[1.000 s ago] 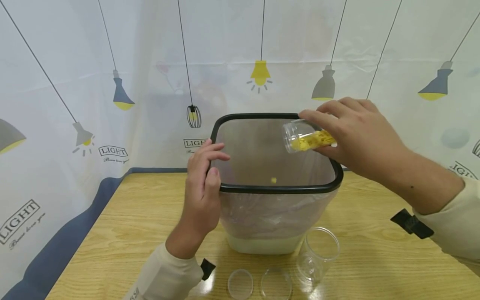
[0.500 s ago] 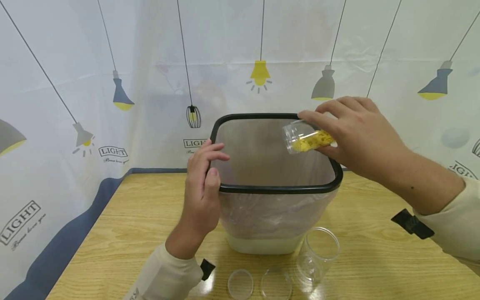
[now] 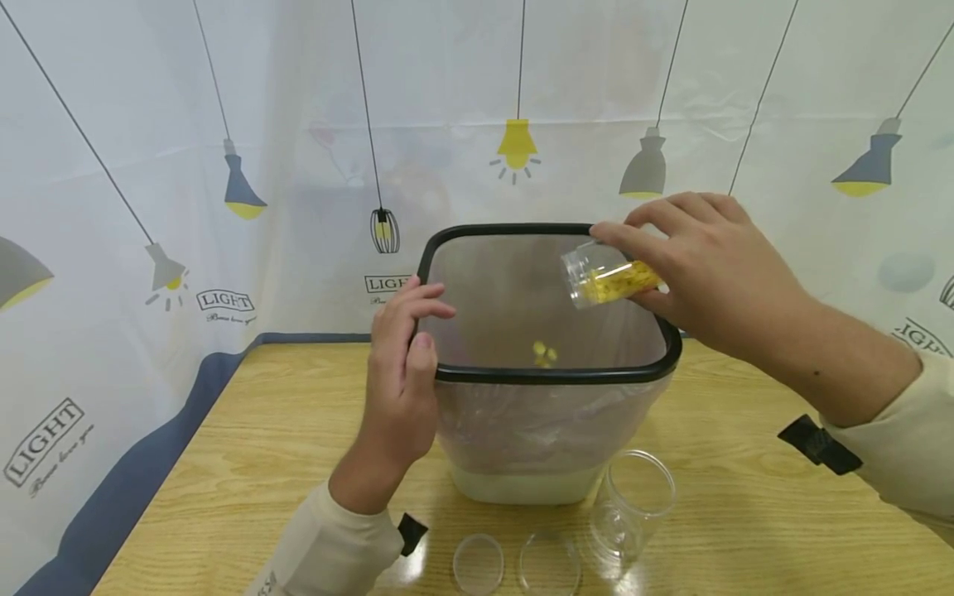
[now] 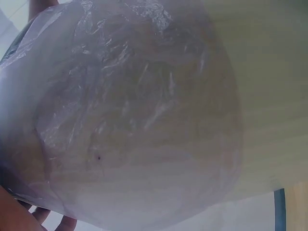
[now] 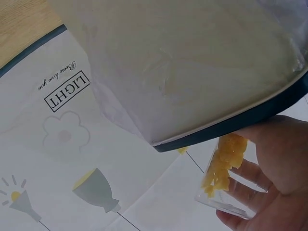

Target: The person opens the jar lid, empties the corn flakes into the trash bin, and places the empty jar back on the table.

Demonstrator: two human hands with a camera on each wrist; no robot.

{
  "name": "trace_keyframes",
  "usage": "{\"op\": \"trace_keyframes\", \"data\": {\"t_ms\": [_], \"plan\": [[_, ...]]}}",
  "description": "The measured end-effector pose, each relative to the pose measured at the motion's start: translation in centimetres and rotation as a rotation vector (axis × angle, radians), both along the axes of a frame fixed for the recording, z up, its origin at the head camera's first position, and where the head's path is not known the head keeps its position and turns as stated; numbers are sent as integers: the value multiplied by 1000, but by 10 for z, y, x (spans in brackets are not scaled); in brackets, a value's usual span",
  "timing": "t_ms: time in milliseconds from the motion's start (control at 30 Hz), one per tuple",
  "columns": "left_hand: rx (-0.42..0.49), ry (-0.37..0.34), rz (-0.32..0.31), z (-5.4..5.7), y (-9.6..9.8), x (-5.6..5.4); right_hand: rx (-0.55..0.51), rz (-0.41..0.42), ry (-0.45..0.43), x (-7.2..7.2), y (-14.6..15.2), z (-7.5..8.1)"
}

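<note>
My left hand [image 3: 402, 372] holds the black rim of a trash can [image 3: 551, 374] at its left side. The thumb and fingers lie over the rim. A clear bag lines the trash can and hangs over its outside wall [image 4: 144, 120]. My right hand [image 3: 708, 265] grips a small clear jar [image 3: 577, 277], tilted with its mouth toward the left above the opening. Yellow pieces [image 5: 226, 161] lie inside the jar along its lower wall. Several loose yellow pieces [image 3: 545, 354] show lower down within the opening. The bottom of the trash can is hidden.
On the wooden table [image 3: 261, 463], in front of the trash can, stands a second clear jar [image 3: 656, 507], open at the top. Two clear round lids, a left one [image 3: 478, 564] and a right one [image 3: 550, 567], lie beside it. A lamp-printed curtain [image 3: 313, 248] hangs behind.
Several yellow pieces now show below the jar's mouth, where one showed a second ago and none half a second ago. The jar's mouth has dipped slightly. My left hand stays in place.
</note>
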State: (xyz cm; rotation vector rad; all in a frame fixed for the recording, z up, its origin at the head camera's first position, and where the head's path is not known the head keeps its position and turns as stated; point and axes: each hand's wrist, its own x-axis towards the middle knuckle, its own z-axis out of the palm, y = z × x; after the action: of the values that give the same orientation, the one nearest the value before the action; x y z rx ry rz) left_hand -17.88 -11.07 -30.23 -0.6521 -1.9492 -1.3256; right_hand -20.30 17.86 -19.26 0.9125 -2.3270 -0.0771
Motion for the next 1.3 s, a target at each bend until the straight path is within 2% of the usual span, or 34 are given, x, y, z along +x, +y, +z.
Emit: {"op": "trace_keyframes", "data": {"t_ms": [1133, 1300], "plan": [[-6, 9, 3, 0, 1, 1, 83, -44, -30, 3, -5, 0], [-6, 5, 3, -1, 1, 1, 84, -30, -16, 2, -5, 0]]}}
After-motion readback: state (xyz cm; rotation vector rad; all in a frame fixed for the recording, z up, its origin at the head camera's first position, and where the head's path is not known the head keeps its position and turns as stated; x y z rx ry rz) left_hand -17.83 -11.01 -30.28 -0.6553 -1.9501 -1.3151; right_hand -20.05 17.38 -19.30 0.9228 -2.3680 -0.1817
